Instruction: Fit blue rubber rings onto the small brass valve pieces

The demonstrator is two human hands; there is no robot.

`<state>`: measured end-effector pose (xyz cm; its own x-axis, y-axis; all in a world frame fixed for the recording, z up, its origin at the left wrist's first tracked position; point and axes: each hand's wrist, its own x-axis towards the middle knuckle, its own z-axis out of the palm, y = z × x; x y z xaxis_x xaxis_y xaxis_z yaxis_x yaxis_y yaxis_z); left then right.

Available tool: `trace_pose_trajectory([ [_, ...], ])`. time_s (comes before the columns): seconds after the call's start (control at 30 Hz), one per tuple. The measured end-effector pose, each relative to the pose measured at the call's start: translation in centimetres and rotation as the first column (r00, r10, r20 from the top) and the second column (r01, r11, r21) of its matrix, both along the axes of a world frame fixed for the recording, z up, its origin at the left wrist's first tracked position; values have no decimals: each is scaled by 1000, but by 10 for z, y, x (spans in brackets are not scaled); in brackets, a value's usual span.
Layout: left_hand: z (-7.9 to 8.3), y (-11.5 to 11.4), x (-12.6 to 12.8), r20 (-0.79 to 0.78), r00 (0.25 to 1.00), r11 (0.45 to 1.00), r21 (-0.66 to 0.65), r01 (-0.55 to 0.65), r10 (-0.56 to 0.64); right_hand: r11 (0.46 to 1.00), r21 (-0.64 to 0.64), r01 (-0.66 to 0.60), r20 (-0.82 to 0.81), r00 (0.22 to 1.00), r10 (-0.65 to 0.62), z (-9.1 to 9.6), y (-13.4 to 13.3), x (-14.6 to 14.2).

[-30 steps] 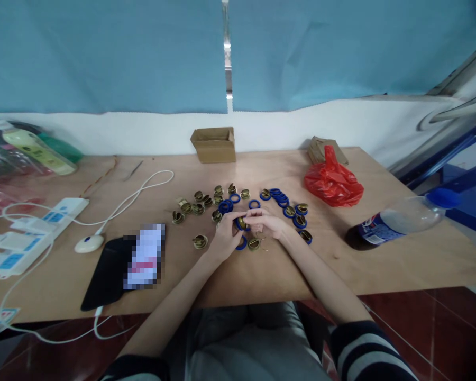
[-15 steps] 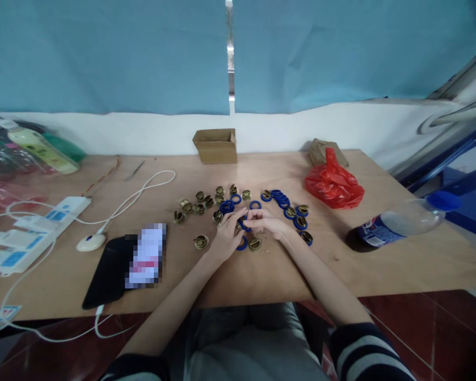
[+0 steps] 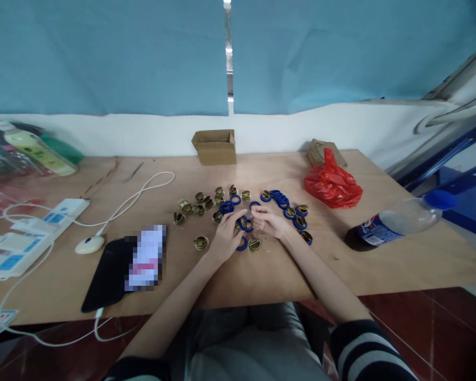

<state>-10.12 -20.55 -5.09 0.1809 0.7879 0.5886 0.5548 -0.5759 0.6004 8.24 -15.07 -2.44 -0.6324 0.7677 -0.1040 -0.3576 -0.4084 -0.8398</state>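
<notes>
My left hand [image 3: 225,238] is closed on a brass-coloured round metal piece, with a blue ring [image 3: 245,225] at its edge. Close by on the right, my right hand [image 3: 271,223] has thumb and forefinger pinched together; anything between them is too small to make out. Below the hands lie a loose blue ring [image 3: 242,244] and a brass-coloured piece [image 3: 254,245]. Several more metal pieces [image 3: 199,210] with raised flaps are scattered to the left. A row of overlapping blue rings [image 3: 280,199] and several pieces with blue rings [image 3: 300,222] lie on the right.
A cardboard box [image 3: 214,151] stands at the back. To the right are a red plastic bag [image 3: 333,185] and a bottle of dark drink [image 3: 384,227]. Phones [image 3: 107,275], a white mouse-shaped device [image 3: 90,244] and a power strip [image 3: 35,238] with cables occupy the left.
My right hand has drawn slightly away to the right from my left hand, widening the gap between them. The blue ring at my left fingertips now shows more fully.
</notes>
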Motion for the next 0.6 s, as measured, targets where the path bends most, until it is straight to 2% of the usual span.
trace_pose_trajectory([
  [0.17, 1, -2, 1, -9, 1000, 1000, -18, -8, 8, 993, 2, -116, 25, 993, 116, -1, -2, 2],
  [0.43, 1, -2, 2, -17, 1000, 999, 46, -10, 11, 993, 47, -104, 166, 982, 95, -1, -2, 0],
  [0.6, 3, -1, 3, -34, 999, 998, 63, 0, 2, 994, 72, -87, 177, 981, 73, 3, -3, -1],
])
